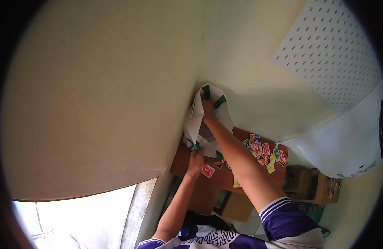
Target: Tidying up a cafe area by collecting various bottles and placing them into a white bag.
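A white bag with green handles stands on the brown wooden table, close to the corner of the walls. At its near rim, my left hand grips a green handle. My right hand reaches over the bag's mouth to the far side, next to another green strap. Its fingertips are hidden, so what they touch cannot be told. Between my arms lies a red number card.
Several loose UNO cards are scattered face up on the table's right part. Behind rise a plain wall and a white pegboard. A white plastic sheet or bag hangs at right above a wooden box. Wooden stools stand below.
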Action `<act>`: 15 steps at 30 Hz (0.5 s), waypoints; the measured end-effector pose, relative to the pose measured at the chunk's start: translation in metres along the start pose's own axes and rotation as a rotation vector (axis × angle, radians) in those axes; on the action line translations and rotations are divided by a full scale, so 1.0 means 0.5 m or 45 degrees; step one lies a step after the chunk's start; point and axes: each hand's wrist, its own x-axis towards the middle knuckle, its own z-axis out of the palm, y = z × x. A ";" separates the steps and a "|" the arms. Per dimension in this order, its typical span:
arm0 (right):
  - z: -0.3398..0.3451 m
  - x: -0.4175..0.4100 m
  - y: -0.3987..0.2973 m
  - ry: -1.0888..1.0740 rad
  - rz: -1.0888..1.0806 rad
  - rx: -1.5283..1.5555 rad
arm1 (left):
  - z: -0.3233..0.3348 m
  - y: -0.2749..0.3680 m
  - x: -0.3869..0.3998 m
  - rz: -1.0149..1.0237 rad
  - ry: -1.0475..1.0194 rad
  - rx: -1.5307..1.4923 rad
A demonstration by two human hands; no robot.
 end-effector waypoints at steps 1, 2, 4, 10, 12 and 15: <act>0.009 -0.015 -0.054 -0.022 -0.038 0.043 | -0.048 0.016 -0.005 0.009 0.126 0.093; 0.008 -0.033 -0.094 -0.077 -0.100 0.180 | -0.089 0.030 -0.011 0.011 0.243 0.186; -0.005 -0.054 -0.042 -0.138 -0.102 0.287 | -0.037 0.087 -0.057 0.127 0.271 0.192; -0.093 -0.168 -0.067 -0.159 -0.121 0.664 | -0.005 0.125 -0.099 0.343 0.143 0.291; -0.154 -0.288 -0.092 0.116 -0.473 0.840 | 0.003 0.139 -0.149 0.311 0.071 0.255; -0.365 -0.512 -0.103 -0.357 0.023 1.605 | -0.002 0.141 -0.207 0.279 0.060 0.306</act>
